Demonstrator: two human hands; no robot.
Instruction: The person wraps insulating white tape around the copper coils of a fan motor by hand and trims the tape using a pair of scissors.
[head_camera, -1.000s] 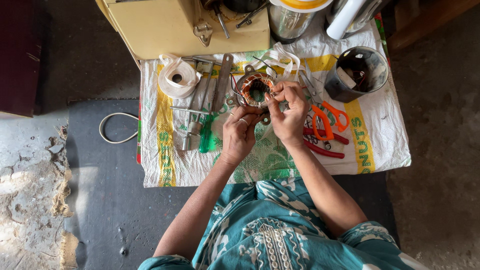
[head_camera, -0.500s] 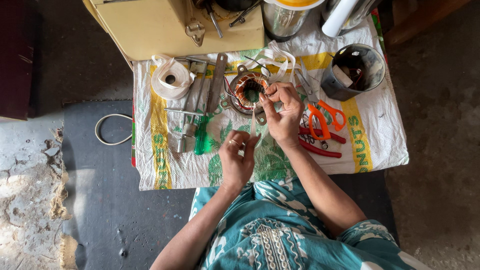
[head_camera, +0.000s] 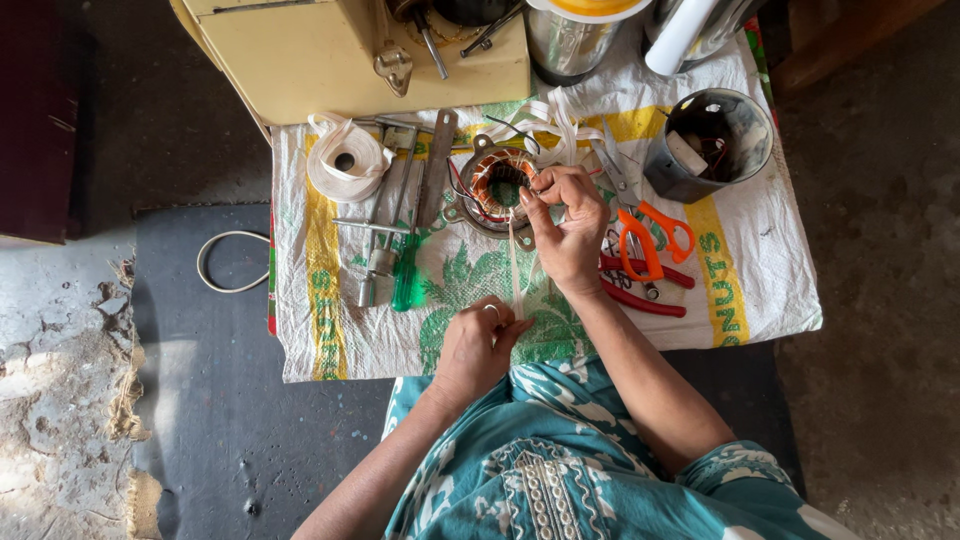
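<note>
Two hands on it: right hand (head_camera: 568, 225) fingers pinch tape (head_camera: 515, 265) at stator (head_camera: 497, 185), left hand (head_camera: 480, 340) fingers clamp its tail. Imo keep tension even, pull straight.

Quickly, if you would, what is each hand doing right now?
Left hand: closed, pinching the white tape, pulled taut.
Right hand: closed on the tape at the motor coil.

A makeshift floor workshop, from where I'm watching.
I see a printed woven plastic sack (head_camera: 760, 290) spread on bare concrete floor (head_camera: 880, 400), with orange-handled scissors (head_camera: 650, 235), a green-handled screwdriver (head_camera: 408, 270) (other metal tools alongside) and a copper-wound motor stator (head_camera: 492, 180).
</note>
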